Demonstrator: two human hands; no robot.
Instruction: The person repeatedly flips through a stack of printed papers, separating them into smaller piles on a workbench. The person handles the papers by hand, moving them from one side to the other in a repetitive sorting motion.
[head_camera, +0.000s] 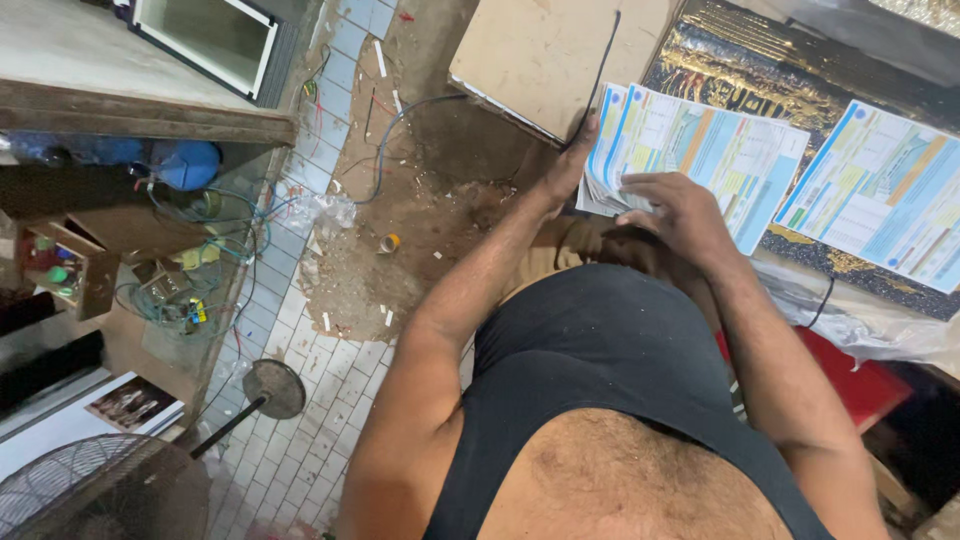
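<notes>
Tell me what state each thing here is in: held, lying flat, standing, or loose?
Left hand: gripping the near edge of the paper stack.
Right hand: fingers resting on top of the stack.
Stack of printed sheets: fanned, lying flat, held by both hands.
Second printed sheet: lying flat, untouched.
Cardboard panel: lying flat.
Wires: loose, tangled.
Fan: standing; running or not, cannot tell.

A fan (100, 490), tangled wires (200, 270) and a blue ball (188, 163) sit on the tiled floor (290, 440).

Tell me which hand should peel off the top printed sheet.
Probably the right hand: its fingers lie on top of the sheet stack, while the left hand only grips its edge.
</notes>
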